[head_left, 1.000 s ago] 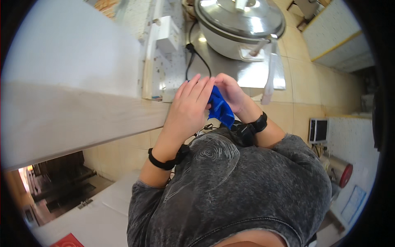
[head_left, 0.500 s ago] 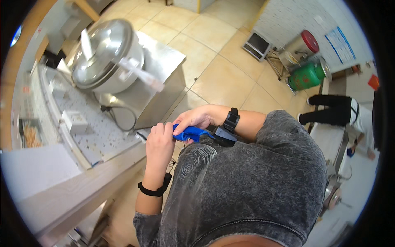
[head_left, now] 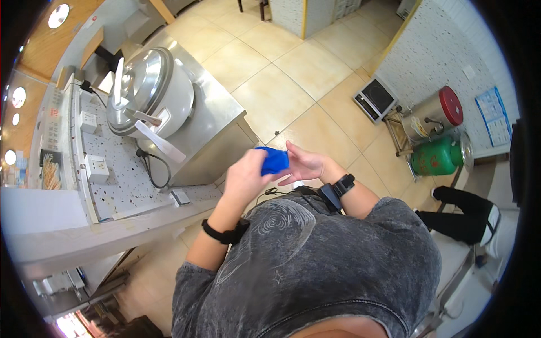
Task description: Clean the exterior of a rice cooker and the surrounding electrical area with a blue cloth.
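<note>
A folded blue cloth (head_left: 275, 161) is held in my left hand (head_left: 246, 176), its fingers closed round the near side. My right hand (head_left: 307, 164) is just right of the cloth, thumb raised and fingers apart, palm turned toward it. Whether the right fingers touch the cloth's edge, I cannot tell. Both hands are in front of my chest, above the tiled floor. Black bands circle both wrists.
To the left, a large rice cooker (head_left: 174, 96) stands on a steel cabinet (head_left: 217, 98), a pale paddle (head_left: 160, 142) at its side. A speckled counter (head_left: 127, 188) holds sockets. At right are an induction cooker (head_left: 376, 99), a green gas cylinder (head_left: 434, 158) and another person (head_left: 465, 211).
My right hand has let go of the cloth and opened. The left hand now holds the cloth, more bunched up, and both hands have shifted right and slightly up in view.
</note>
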The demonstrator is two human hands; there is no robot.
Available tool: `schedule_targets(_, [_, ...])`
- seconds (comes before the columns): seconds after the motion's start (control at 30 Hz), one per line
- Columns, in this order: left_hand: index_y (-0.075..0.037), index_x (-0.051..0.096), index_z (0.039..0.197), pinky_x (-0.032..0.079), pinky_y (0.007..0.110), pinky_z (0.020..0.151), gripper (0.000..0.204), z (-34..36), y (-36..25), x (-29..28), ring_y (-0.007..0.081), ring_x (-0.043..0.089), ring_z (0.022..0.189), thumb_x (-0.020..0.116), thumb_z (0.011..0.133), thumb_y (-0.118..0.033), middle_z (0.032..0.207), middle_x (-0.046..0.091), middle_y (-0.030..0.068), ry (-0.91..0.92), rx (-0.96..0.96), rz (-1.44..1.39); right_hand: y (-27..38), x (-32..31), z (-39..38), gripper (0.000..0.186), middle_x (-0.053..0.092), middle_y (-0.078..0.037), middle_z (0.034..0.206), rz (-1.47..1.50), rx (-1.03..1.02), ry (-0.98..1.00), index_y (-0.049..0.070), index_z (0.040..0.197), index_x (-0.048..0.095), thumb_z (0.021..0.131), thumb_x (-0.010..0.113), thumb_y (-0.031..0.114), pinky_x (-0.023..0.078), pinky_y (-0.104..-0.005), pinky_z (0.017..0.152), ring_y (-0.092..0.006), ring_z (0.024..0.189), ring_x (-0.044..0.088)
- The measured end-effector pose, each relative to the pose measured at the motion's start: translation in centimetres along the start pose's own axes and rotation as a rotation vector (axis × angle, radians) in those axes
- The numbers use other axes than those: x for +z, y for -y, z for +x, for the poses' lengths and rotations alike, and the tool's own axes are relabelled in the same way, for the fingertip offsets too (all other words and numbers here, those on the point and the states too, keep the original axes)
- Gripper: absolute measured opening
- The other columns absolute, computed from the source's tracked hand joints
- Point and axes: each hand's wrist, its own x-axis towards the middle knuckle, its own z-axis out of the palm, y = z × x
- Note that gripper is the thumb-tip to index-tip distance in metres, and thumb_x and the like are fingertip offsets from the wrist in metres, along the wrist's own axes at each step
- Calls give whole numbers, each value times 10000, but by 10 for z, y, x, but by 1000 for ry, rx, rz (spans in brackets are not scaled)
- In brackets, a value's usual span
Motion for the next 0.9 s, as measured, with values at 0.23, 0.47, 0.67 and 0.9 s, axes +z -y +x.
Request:
schedule_targets(0.23, [-92,603,1008,526,415,604,274,62,-48,60,349,654,697,720,832,-267,763,647,129,-55,-159,-173,43,-45,-31,285,660,-98,922,384,-508,-304,44,1070,582,1031,433,284,542,-382,775,-201,835,647])
schedule_targets(0.47, [-114,612,744,506,426,513,319,83,-40,71,325,640,599,636,878,-403,651,625,116,-147,-57,64,56,-19,-55,468,629,-85,1159,-114,-227,-188,68,1305,504,971,581,387,533,-356,889,-191,1033,627])
schedule_targets(0.67, [-130,613,747,504,392,510,326,42,-22,56,277,647,612,626,869,-432,639,628,67,-264,-86,125,63,3,-32,557,613,-130,1171,-511,259,4,-8,1292,493,795,738,46,579,-375,880,-305,1068,655])
schedule_targets(0.9, [-65,591,1108,497,443,828,575,-39,-18,0,294,614,1014,696,788,-531,1100,611,104,-601,-29,253,32,30,51,119,373,11,648,-178,531,25,37,849,492,799,575,107,289,-168,410,-73,514,355])
